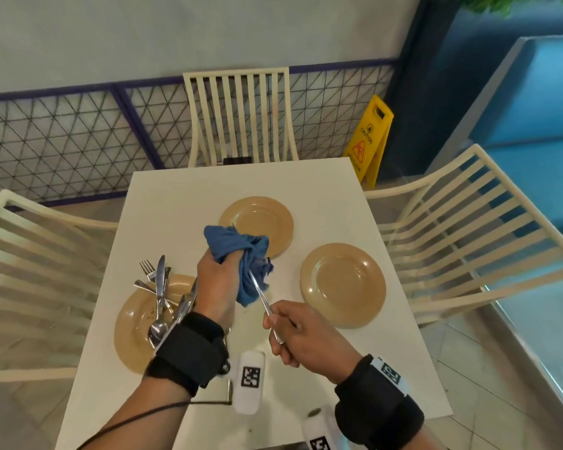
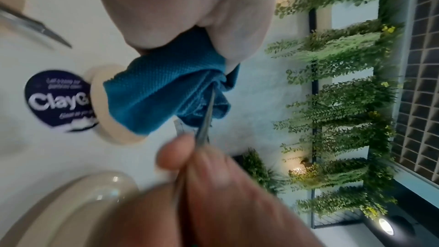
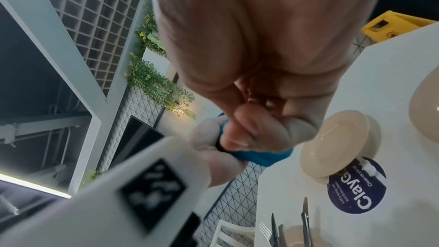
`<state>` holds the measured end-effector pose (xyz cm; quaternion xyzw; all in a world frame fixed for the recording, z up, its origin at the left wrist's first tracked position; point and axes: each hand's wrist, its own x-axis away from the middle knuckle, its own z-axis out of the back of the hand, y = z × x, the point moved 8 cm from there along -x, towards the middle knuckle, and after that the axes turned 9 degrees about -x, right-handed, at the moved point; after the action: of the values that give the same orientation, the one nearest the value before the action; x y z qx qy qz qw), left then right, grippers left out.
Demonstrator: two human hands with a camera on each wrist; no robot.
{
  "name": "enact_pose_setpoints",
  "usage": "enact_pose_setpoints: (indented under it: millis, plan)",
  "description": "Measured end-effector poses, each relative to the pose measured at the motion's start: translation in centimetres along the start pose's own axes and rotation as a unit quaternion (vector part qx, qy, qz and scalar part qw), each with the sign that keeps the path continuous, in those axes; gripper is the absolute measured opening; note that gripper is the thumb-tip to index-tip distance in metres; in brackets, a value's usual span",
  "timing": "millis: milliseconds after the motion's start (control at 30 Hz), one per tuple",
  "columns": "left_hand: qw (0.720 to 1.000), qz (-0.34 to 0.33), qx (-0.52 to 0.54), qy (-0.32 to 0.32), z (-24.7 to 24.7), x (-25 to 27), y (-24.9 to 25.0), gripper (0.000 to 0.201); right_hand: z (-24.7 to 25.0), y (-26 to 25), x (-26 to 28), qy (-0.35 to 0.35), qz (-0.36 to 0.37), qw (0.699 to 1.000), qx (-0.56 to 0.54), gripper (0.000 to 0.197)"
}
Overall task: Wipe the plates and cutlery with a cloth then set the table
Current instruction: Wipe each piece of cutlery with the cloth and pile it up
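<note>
Over the middle of the white table [image 1: 182, 196] my left hand [image 1: 231, 259] grips a bunched blue cloth [image 1: 241, 251]. The cloth [image 2: 166, 91] is wrapped round the far end of a slim metal utensil [image 1: 263, 298], so that end is hidden. My right hand [image 1: 275, 323] pinches the utensil's [image 2: 206, 117] handle end. Three tan plates are on the table: one at the far middle [image 1: 270, 216], one on the right [image 1: 342, 284], and one at the near left [image 1: 132, 323]. The near-left plate carries a pile of forks, knives and spoons [image 1: 158, 287].
Cream slatted chairs stand at the far side [image 1: 238, 115], left [image 1: 30, 271] and right [image 1: 468, 228] of the table. A yellow caution sign [image 1: 371, 138] stands on the floor beyond the far right corner. A round dark-blue sticker [image 3: 356, 191] lies on the tabletop by the far plate [image 3: 332, 144].
</note>
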<state>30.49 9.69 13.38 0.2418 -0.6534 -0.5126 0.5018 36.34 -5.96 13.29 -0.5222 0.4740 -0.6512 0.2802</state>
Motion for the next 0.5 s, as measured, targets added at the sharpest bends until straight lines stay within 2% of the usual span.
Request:
enact_pose_setpoints:
  millis: [67, 133, 200, 333, 433, 467, 500]
  plan:
    - [0.999, 0.023, -0.018, -0.017, -1.1, 1.2, -1.0, 0.009, 0.2, 0.0, 0.2, -0.001, 0.003, 1.0, 0.005, 0.024]
    - [0.999, 0.002, -0.042, -0.02, -1.2, 1.3, -0.4, 0.009, 0.0, 0.4, 0.9, -0.013, -0.003, 1.0, -0.005, 0.025]
    - [0.999, -0.03, -0.031, 0.012, 0.0, 0.1, 1.0, 0.017, 0.1, 0.9, 1.8, -0.024, -0.01, 1.0, -0.008, 0.024]
    - [0.99, -0.048, 0.12, 0.047, 4.0, -3.4, 2.5, 0.04, 1.4, 1.2, 2.3, -0.008, -0.01, 1.0, -0.014, 0.022]
    - [0.983, 0.014, 0.177, 0.04, 5.0, -2.9, 0.3, 0.036, 1.7, 0.9, 1.3, 0.013, -0.001, 1.0, -0.023, 0.022]
    - [0.986, 0.04, 0.161, 0.023, 4.4, -2.0, -0.7, 0.035, 1.4, 0.6, 0.7, 0.012, 0.005, 1.0, -0.027, 0.022]
    - [0.988, 0.061, 0.139, -0.022, 3.1, -0.8, -1.6, 0.036, 0.8, 0.4, -0.1, 0.004, 0.008, 1.0, -0.028, 0.021]
